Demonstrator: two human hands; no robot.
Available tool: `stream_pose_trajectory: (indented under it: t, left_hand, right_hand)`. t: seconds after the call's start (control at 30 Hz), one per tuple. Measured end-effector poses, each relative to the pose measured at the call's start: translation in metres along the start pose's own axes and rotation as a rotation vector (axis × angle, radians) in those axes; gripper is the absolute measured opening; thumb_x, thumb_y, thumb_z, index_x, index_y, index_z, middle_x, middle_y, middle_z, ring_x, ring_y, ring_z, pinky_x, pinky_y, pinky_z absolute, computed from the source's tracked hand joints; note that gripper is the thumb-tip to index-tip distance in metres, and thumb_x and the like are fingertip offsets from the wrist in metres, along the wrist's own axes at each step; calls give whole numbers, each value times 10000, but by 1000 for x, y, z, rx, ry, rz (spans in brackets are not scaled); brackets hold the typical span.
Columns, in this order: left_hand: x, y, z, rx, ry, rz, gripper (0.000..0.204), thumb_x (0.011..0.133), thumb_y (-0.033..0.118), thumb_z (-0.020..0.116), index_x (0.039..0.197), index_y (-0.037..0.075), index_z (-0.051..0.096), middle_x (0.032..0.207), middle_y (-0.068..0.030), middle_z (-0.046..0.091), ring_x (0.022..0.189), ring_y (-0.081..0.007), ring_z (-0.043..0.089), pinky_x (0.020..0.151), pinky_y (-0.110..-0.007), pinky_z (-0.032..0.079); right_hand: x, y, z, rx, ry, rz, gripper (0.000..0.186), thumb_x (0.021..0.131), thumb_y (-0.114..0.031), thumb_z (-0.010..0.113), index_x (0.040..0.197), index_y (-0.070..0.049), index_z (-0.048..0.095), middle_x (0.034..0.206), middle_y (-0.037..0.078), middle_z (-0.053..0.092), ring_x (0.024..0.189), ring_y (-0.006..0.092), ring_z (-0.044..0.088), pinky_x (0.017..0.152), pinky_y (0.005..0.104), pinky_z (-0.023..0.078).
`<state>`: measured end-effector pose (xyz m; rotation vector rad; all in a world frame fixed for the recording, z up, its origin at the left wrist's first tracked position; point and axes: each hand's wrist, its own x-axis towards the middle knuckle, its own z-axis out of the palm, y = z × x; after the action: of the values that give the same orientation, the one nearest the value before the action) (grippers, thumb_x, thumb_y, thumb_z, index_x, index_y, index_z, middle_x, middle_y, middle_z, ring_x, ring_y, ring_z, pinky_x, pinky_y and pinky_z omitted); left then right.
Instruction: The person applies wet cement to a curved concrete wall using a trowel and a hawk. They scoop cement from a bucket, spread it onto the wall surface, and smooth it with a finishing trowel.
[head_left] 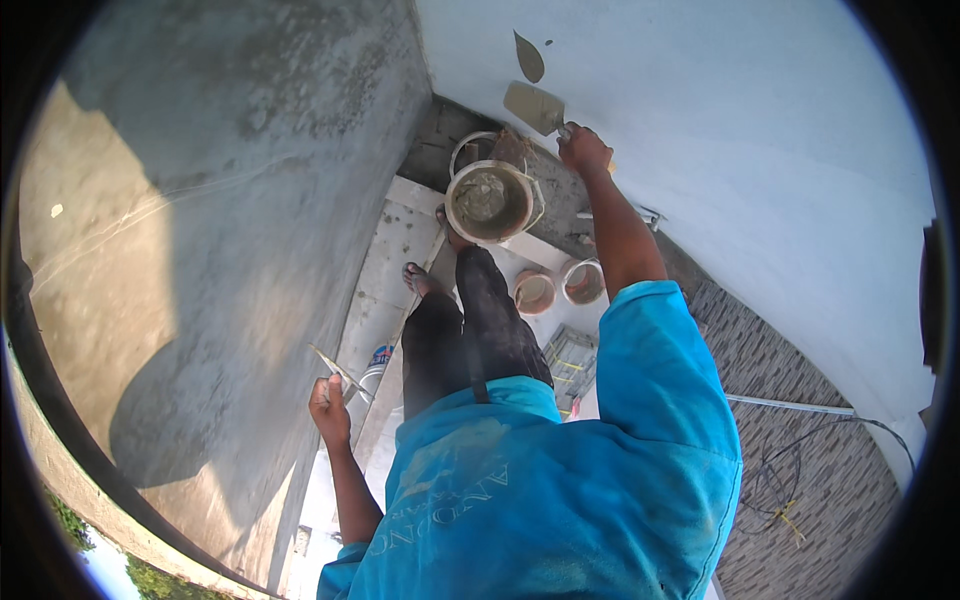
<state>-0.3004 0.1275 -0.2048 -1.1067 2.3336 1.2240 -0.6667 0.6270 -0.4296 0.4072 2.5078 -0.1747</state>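
My right hand (585, 150) is closed around the handle of a trowel (533, 107). Its broad, mortar-coloured blade lies flat against or very near the white wall (700, 110). Just beyond the blade, a leaf-shaped grey mortar patch (528, 58) sticks to that wall. Lower at the left, my left hand (329, 402) grips a thin, pale flat-bladed tool (340, 370), seen nearly edge-on; its exact kind is unclear. Below the trowel, a large bucket (525, 205) holds wet grey mortar (482, 195).
Two smaller buckets (535, 292) (583, 282) stand near my legs. A paint pail (373, 375) is beside the tall grey wall (260, 200) at left. My feet (422, 280) are close to the large bucket. A dark cable (790, 470) lies over the patterned surface at right.
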Motion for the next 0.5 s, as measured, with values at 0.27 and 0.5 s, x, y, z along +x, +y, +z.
stream_pose_trajectory:
  t: [0.27, 0.5]
  left_hand:
    - [0, 7, 2, -13, -6, 16, 423, 1044, 286, 626, 734, 83, 421, 719, 54, 375, 715, -69, 349, 623, -269, 325]
    - [-5, -3, -4, -1, -16, 4, 423, 1043, 291, 626, 736, 83, 423, 716, 53, 379, 708, -67, 354, 617, -269, 325]
  right_hand:
    - [6, 6, 3, 30, 44, -35, 480, 952, -417, 600, 1407, -270, 564, 1358, 76, 633, 1262, 294, 620, 1001, 636, 444]
    - [-9, 3, -7, 55, 120, -110, 452, 942, -431, 617, 1360, -262, 598, 1284, 101, 666, 1205, 337, 643, 954, 599, 491]
